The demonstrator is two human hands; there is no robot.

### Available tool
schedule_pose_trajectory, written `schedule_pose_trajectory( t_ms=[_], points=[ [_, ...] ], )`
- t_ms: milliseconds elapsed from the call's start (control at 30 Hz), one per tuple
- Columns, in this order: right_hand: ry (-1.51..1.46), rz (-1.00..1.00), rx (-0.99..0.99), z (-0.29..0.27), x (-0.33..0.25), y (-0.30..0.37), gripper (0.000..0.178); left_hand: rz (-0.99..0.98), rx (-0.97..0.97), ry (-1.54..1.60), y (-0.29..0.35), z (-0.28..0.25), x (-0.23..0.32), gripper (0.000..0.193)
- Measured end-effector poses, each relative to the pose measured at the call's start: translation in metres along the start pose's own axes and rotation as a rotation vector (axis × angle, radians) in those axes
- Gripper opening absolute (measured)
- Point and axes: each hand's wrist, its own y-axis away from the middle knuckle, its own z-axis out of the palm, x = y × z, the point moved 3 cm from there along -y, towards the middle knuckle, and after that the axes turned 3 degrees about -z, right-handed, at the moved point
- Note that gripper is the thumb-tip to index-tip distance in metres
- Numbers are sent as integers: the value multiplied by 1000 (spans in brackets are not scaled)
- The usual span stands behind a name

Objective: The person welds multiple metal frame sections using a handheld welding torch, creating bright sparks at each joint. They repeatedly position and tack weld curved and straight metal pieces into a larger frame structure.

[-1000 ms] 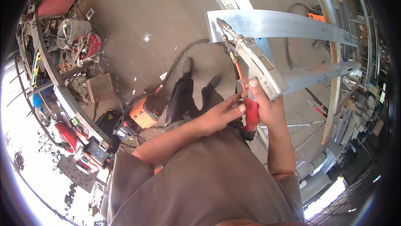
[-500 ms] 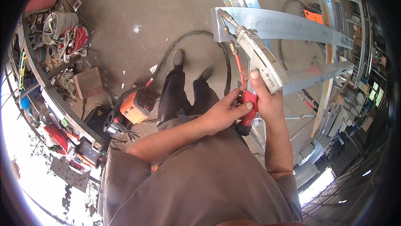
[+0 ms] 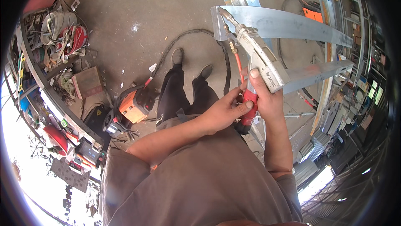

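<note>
Both my hands are on a welding gun (image 3: 264,61) with a silver body and a red grip. My right hand (image 3: 269,102) wraps the top of the grip, its thumb along the body. Closed round the same red grip, my left hand (image 3: 227,112) lies against the right one; some of its fingers are hidden. The narrow nozzle reaches the near left end of a silver metal beam (image 3: 288,22); whether it touches cannot be made out. An orange hose (image 3: 239,65) with a brass fitting runs down beside the gun.
A second metal bar (image 3: 313,75) lies below the first, and an upright rail (image 3: 328,59) crosses their far ends. A black cable (image 3: 184,36) loops over the floor. An orange wire feeder (image 3: 133,105), a cardboard box (image 3: 87,82) and a cluttered rack (image 3: 37,75) stand left.
Very little differs. The whole view has shifted slightly, while both hands keep their grip on the welding gun and its nozzle stays at the beam's end.
</note>
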Motion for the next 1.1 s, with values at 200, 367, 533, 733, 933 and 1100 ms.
schedule_pose_trajectory(
  t_ms=[200, 367, 533, 733, 933, 1100],
  points=[
    [9, 17, -2, 2, -1, 1, 28, -8, -2, 0, 0, -3, -1, 86],
    [43, 11, 13, 5, -3, 2, 28, -9, -12, -21, 1, -5, -2, 87],
    [71, -8, 7, 6, -5, 2, 28, -15, -12, -54, 3, -6, 0, 88],
    [75, 1, -14, 6, -6, 2, 27, -3, -37, -42, 6, -5, 5, 87],
    [84, -12, -8, 8, -6, 1, 28, -21, -20, -73, 6, -6, 4, 88],
    [75, 4, -23, 8, -7, 3, 28, 0, -30, -52, 6, -7, 2, 86]
  ],
)
